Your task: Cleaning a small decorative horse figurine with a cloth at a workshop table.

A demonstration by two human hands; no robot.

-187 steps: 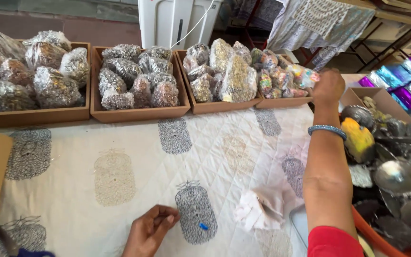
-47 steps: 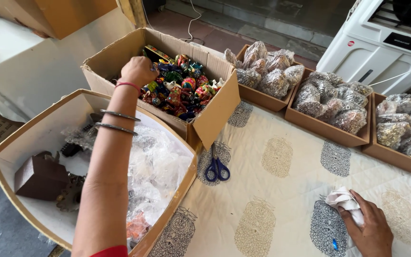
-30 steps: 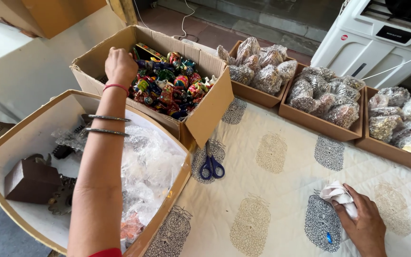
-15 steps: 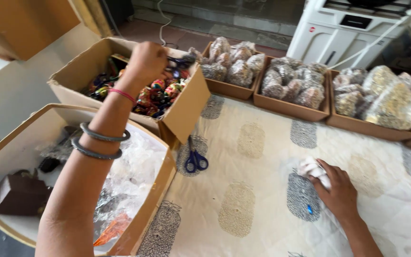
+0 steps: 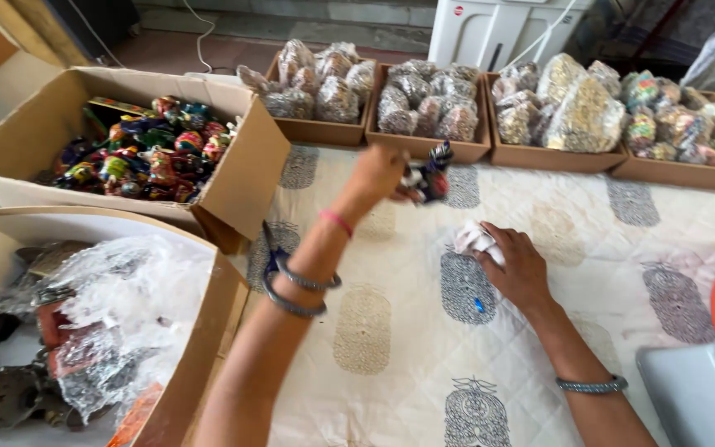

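— Pinching with our left hand [image 5: 381,172], we have the fingers closed on a small dark painted figurine [image 5: 430,175], blue and red on it, held in the air above the printed cloth [image 5: 539,207].

— And our right hand [image 5: 516,269]?

— Its fingers are curled together over a crumpled white cloth [image 5: 473,240], pressing it down on the table. A small blue speck [image 5: 479,305] lies on the printed cloth just beside that hand; we cannot tell what it is.

— What do we see further out?

— On our left wrist sit a pink band and two dark bangles [image 5: 298,285]; blue-handled scissors [image 5: 272,258] lie partly hidden behind that forearm. Our right wrist carries one dark bangle [image 5: 592,385].

— And around us?

— To the left stands an open cardboard box [image 5: 242,178] full of colourful painted figures [image 5: 146,153]. Nearer us, another box [image 5: 200,348] holds clear plastic wrap [image 5: 126,298] over dark things. Along the far edge of the table stands a row of shallow trays [image 5: 424,147] with goods in clear bags [image 5: 432,108]. A white appliance [image 5: 498,29] stands behind them.
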